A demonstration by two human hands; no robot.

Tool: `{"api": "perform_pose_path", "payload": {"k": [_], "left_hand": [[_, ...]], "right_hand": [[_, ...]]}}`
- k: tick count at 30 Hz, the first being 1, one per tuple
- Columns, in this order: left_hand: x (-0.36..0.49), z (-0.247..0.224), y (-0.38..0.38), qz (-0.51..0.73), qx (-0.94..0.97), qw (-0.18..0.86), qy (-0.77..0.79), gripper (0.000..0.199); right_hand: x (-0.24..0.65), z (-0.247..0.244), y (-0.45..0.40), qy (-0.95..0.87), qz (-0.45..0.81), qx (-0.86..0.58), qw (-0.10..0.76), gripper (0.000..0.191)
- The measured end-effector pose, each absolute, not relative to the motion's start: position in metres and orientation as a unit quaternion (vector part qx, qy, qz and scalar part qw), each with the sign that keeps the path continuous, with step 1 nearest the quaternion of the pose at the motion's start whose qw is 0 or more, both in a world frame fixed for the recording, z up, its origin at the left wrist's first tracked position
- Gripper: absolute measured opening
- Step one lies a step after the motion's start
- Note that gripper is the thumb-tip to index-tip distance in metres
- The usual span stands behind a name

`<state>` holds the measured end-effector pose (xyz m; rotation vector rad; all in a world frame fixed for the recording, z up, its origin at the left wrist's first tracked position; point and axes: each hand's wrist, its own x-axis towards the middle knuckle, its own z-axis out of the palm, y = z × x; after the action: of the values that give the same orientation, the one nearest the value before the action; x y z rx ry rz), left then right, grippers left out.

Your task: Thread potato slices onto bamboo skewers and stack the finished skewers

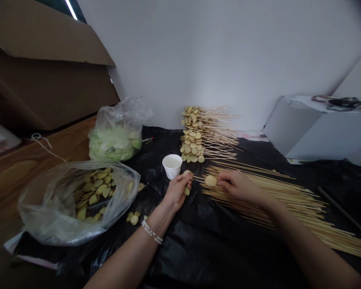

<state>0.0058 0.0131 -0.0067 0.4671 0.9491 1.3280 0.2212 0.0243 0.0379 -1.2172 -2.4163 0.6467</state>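
Along the bottom of the frame, two bare forearms reached up onto a black plastic sheet (pixel 198 257) spread over the work surface, with a beaded bracelet (pixel 151 232) around the left wrist. The left hand (pixel 176 192) was closed, its fingertips (pixel 184 177) pinched together on one end of a bamboo skewer (pixel 200 179), with a pale slice showing at the fingertips and another just below them. The right hand (pixel 237 186) came in from the other side, its fingers (pixel 224 178) clamped on a potato slice (pixel 211 180) threaded on that same skewer, between the two hands.

Just right of the hands, a long spread of loose bamboo skewers (pixel 288 204) fanned across the sheet toward the right edge, and a dark rod (pixel 343 212) lay beyond it. Left of the left hand, a few loose potato slices (pixel 134 218) lay on the sheet beside an open clear plastic bag (pixel 47 208) full of more slices (pixel 92 192).

Farther up, a white paper cup (pixel 172 166) stood upright just left of a stack of finished skewers (pixel 192 136), their slices lined up at the left ends. Behind the first bag sat a second bag holding pale green leaves (pixel 117 140), with a pen (pixel 147 139) beside it. A cardboard box (pixel 47 68) filled the upper left, and a white box (pixel 319 132) stood against the white wall (pixel 213 60) at far right.
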Motion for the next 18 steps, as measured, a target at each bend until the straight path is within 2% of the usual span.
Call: {"api": "perform_pose_path", "payload": {"k": [18], "left_hand": [[0.0027,-0.0046,0.0154,0.602,0.159,0.687,0.376,0.013]], "right_hand": [[0.2298,0.0404,0.0285,-0.852,0.238,-0.426,0.187,0.019]]}}
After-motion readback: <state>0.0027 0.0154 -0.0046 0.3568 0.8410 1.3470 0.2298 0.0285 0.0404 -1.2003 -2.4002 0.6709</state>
